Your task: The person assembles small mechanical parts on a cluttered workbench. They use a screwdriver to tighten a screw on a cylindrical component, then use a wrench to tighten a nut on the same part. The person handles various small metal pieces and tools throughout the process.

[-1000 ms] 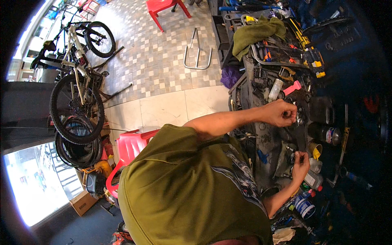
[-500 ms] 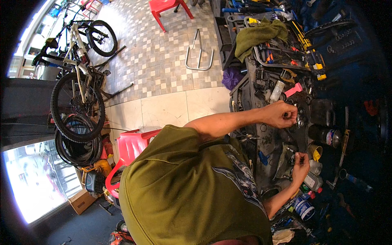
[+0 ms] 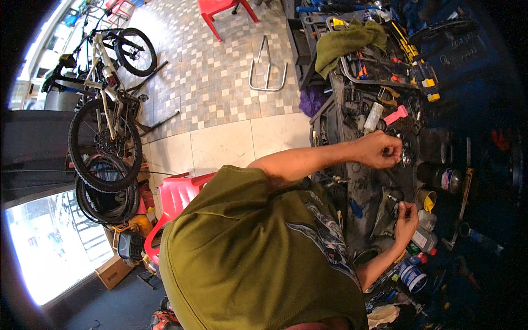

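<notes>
My left hand (image 3: 379, 149) reaches across the workbench (image 3: 352, 129), its fingers curled closed beside a shiny silver metal part (image 3: 406, 154). What those fingers grip is hidden. Lower in the picture, my right hand (image 3: 406, 221) is bent in a pinch over the bench. A small silver piece (image 3: 391, 198) shows at its fingertips, too small to name. Between the two hands lies a dark, greasy patch of bench. Close to my right hand are a container with a yellow piece in it (image 3: 427, 201) and a grey bottle with a red cap (image 3: 423, 240).
A blue tool (image 3: 356, 210) lies near the bench's front edge. Beyond my left hand are a clear bottle (image 3: 374, 117), a pink piece (image 3: 395, 115) and a green cloth (image 3: 351, 44). A white-and-blue tub (image 3: 412, 276) stands by my right forearm. Behind me are a red chair (image 3: 176, 198) and a bicycle (image 3: 105, 99).
The whole view has shifted slightly. Both hands stay almost in place, with only small movements of the fingers.
</notes>
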